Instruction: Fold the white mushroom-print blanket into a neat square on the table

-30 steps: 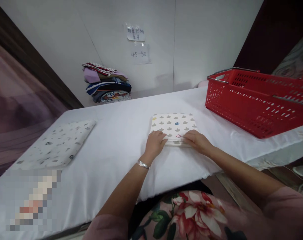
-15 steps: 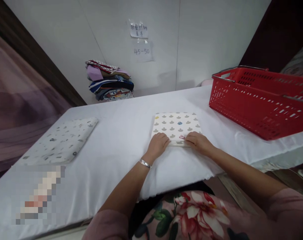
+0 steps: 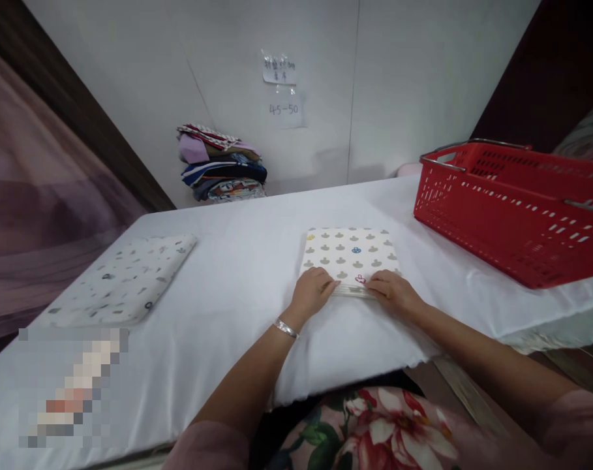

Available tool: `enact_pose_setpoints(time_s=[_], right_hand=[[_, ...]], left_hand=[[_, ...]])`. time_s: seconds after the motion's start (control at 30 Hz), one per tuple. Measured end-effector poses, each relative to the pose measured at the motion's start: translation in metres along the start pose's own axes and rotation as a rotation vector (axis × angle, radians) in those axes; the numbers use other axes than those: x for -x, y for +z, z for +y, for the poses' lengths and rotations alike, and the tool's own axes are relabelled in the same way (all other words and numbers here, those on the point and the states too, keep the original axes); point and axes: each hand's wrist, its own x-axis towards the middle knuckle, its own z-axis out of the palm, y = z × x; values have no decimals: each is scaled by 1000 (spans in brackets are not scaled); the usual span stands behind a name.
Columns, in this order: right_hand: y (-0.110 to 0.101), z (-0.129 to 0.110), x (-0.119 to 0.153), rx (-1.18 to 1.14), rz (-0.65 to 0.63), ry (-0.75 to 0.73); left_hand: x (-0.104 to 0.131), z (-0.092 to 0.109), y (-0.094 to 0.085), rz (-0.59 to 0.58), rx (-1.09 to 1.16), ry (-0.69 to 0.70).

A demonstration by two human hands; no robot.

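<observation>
A white cloth point(image 3: 348, 254), folded into a flat square and printed with grey mushroom-like shapes, lies on the white-covered table point(image 3: 237, 261). Single blue, yellow and red figures stand out in its print. My left hand point(image 3: 313, 289), with a silver bracelet at the wrist, pinches the near left corner. At the near right corner my right hand point(image 3: 391, 290) grips the edge in the same way. Layers of the fold show between the two hands. Both thumbs are partly hidden.
Another folded patterned cloth point(image 3: 124, 277) lies at the left. A red plastic basket point(image 3: 501, 222) stands at the right. Against the wall is a stack of folded clothes point(image 3: 222, 163), left of paper signs point(image 3: 284, 109). A blurred patch covers something at the lower left.
The whole view has shifted slightly, so things sit a little lower and to the right. Both hands keep their hold on the near edge of the folded cloth.
</observation>
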Motion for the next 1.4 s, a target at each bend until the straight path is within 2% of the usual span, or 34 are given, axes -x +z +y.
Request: enact_pose_setpoints(time_s=[0.1, 0.2, 0.3, 0.4, 0.47, 0.5, 0.6, 0.67, 0.77, 0.83, 0.93, 1.03, 1.23, 1.33, 1.4], right_hand=[[-1, -3, 0, 6, -6, 5], [-7, -4, -3, -56, -62, 10], [-18, -2, -20, -162, -107, 9], [-23, 9, -53, -190, 58, 27], [-18, 20, -77, -110, 156, 28], [-12, 27, -88, -45, 163, 39], [13, 48, -104, 145, 55, 126], [30, 58, -104, 218, -4, 164], [42, 63, -98, 282, -7, 155], [43, 63, -94, 303, 1, 149], [40, 62, -92, 312, 10, 121], [40, 64, -92, 309, 24, 103], [46, 67, -88, 276, 19, 125], [40, 68, -92, 209, -4, 159], [31, 70, -107, 145, -12, 168]], left_hand=[[-10, 1, -1, 73, -9, -80], [-16, -2, 5, 42, -75, -104], [-14, -6, 14, 31, -103, -100], [-9, -7, 19, 59, -85, -112], [-7, -6, 17, 58, -63, -129], [-8, -5, 15, 49, -52, -143], [-20, -4, 5, -37, -32, -244], [-35, -6, -1, -62, -48, -313], [-58, -13, -3, 27, -127, -261], [-65, -20, 4, 50, -179, -246], [-62, -31, 19, -11, -190, -357], [-54, -35, 28, -60, -167, -396], [-53, -29, 22, -105, -194, -434], [-54, -29, 22, -112, -199, -439], [-54, -30, 24, -104, -204, -436]])
